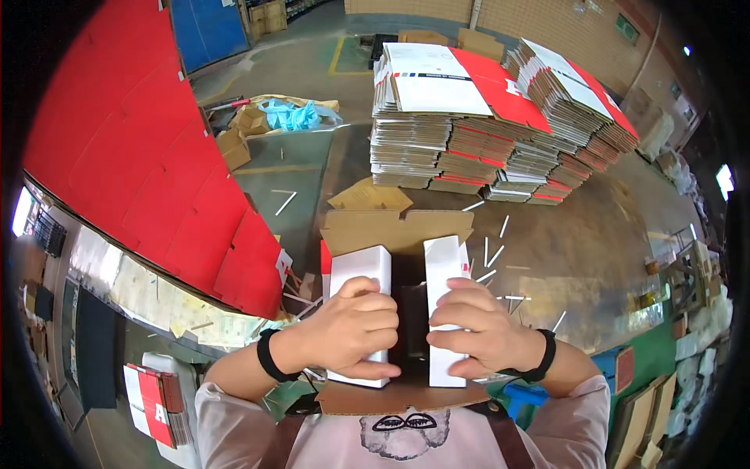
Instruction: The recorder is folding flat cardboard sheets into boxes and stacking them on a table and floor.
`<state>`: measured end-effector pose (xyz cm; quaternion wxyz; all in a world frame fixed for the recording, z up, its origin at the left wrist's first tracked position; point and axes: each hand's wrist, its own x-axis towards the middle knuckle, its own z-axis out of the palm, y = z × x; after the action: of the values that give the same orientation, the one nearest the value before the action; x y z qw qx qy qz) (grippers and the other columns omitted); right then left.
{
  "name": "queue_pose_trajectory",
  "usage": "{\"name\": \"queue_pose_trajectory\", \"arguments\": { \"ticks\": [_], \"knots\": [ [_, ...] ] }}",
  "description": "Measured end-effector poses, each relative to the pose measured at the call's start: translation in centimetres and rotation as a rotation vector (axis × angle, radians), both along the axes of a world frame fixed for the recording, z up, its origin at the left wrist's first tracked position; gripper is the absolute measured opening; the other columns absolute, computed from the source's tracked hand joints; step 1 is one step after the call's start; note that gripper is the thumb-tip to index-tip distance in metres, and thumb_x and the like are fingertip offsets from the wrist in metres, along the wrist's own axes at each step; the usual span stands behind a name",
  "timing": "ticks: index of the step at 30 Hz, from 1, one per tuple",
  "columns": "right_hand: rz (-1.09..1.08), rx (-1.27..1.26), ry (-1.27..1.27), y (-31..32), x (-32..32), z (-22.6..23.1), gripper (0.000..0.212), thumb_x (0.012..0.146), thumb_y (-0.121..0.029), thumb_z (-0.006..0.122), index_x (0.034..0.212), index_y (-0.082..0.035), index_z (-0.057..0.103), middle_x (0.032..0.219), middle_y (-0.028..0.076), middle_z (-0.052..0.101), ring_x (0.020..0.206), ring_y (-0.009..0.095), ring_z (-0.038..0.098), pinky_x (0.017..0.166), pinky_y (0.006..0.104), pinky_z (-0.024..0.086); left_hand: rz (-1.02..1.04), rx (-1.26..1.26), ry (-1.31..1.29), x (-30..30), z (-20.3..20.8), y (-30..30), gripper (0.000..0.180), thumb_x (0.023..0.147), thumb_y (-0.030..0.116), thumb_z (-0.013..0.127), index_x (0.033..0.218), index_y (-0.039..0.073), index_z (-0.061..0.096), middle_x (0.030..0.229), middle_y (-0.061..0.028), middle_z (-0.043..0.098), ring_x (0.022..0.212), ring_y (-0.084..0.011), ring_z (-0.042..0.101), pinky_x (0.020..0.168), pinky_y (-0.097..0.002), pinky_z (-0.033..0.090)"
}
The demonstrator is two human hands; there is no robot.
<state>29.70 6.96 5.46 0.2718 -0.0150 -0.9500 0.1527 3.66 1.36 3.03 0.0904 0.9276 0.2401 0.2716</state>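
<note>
In front of my body is a cardboard box with a long brown flap (397, 228) at its far end and another brown flap (375, 399) against my shirt. Along its sides stand two white double-walled panels, the left panel (355, 262) and the narrower right panel (444, 262), with a dark gap between them. My left hand (358, 328) grips the left panel, its fingers bent over the top. My right hand (483, 332) holds the right panel, fingers laid across it toward the gap. The palms hide parts of both panels.
Tall stacks of flat red-and-white cartons (437, 74) stand ahead to the right. A long red cardboard stack (148, 156) rises on the left. White strips (486, 252) litter the floor. A smaller carton bundle (160, 402) lies at lower left, a blue stool (523, 395) at right.
</note>
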Motion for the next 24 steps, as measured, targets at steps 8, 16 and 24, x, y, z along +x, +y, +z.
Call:
{"name": "queue_pose_trajectory", "arguments": {
  "ticks": [8, 16, 24],
  "knots": [
    [-0.335, -0.149, -0.055, -1.6, -3.1, -1.6, 0.056, 0.07, -0.033, 0.08, 0.108, -0.001, 0.055, 0.102, 0.014, 0.054, 0.101, 0.035, 0.053, 0.093, 0.0446, 0.046, 0.29, -0.198, -0.159, 2.5, -0.8, -1.7, 0.058, 0.083, 0.04, 0.068, 0.125, 0.003, 0.051, 0.135, -0.0167, 0.05, 0.122, -0.0292, 0.051, 0.103, -0.0462, 0.036],
    [-0.519, 0.29, -0.102, 5.8, -8.5, 9.9, 0.045, 0.071, -0.021, 0.076, 0.108, -0.001, 0.061, 0.111, 0.016, 0.059, 0.106, 0.036, 0.055, 0.084, 0.0459, 0.048, 0.324, -0.054, 0.304, 3.7, -1.8, -1.4, 0.055, 0.096, 0.037, 0.051, 0.14, 0.005, 0.045, 0.15, -0.0148, 0.039, 0.139, -0.027, 0.037, 0.112, -0.0447, 0.031],
    [-0.19, 0.175, -0.543, 0.6, -7.0, 2.7, 0.068, 0.088, -0.028, 0.061, 0.141, 0.007, 0.036, 0.141, 0.028, 0.042, 0.133, 0.039, 0.041, 0.107, 0.0521, 0.034, -0.107, -0.345, 0.17, 2.5, -0.5, -1.1, 0.038, 0.094, 0.018, 0.045, 0.126, 0.0, 0.056, 0.142, -0.014, 0.049, 0.133, -0.0277, 0.045, 0.113, -0.0402, 0.035]
  ]
}}
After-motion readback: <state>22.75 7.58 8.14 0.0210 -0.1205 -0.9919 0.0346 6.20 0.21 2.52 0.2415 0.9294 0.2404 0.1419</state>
